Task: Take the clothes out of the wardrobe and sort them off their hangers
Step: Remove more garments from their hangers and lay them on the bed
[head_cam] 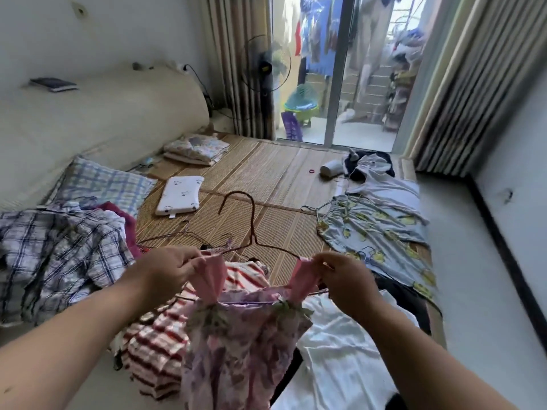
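The step in hand looks to be freeing the pink floral dress (236,350) from its wire hanger (254,232); the left hand (173,270) pinches one pink strap and the right hand (346,279) pinches the other; the dress hangs between them over a striped garment (154,344); next, each strap probably needs lifting clear of the hanger's ends; no writing can be read.

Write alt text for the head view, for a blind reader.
Left hand and right hand each pinch a pink strap of a floral garment on a wire hanger, above a woven mat, with plaid shirts and a striped top nearby.
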`<state>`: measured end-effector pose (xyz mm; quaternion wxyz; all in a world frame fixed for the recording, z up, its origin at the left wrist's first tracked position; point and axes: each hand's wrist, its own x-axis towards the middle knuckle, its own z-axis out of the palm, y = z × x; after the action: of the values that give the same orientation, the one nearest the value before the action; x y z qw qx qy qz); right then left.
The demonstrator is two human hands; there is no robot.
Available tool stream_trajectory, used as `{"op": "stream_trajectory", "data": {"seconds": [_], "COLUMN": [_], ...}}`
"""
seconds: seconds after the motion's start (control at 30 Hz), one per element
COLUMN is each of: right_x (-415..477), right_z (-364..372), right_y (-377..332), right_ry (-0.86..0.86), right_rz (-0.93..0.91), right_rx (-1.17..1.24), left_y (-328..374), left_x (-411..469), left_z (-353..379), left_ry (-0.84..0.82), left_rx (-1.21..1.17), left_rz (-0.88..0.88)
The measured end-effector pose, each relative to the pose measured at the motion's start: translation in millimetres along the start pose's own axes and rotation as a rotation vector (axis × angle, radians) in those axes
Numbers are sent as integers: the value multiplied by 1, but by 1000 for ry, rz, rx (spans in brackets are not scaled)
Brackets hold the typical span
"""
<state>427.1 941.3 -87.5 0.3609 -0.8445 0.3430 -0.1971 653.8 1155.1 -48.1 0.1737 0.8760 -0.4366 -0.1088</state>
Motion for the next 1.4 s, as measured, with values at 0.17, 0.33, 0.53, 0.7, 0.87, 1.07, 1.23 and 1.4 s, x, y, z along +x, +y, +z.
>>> {"op": "stream_trajectory", "data": {"seconds": [0.17, 0.33, 0.53, 0.7, 0.87, 1.07, 1.23, 1.4], "right_x": [-26, -53, -75, -81, -68, -6, 85, 168], "right_z": [-126, -272, -417, -483, -520, -520, -483, -431], "right_y": [124, 241, 307, 347, 377, 414, 451, 475], "right_ry": [166, 202, 269, 343, 375, 292, 175, -49], "right_rz": [39, 124, 108, 102, 94, 27, -29, -33], "right_rx": [0, -49, -120, -222, -313, -383, -374, -389], "left_y": [160, 331, 474, 544, 583, 586, 557, 520], "left_x": [18, 23, 47, 79, 106, 141, 187, 217], "left_z": [72, 166, 235, 273, 319, 360, 376, 388], "left_ry": [15, 19, -18, -67, -168, -216, -185, -214], "left_rx": [20, -72, -225, -322, -426, -487, -449, -414], "left_rz": [112, 191, 249, 261, 269, 183, 45, -125]}}
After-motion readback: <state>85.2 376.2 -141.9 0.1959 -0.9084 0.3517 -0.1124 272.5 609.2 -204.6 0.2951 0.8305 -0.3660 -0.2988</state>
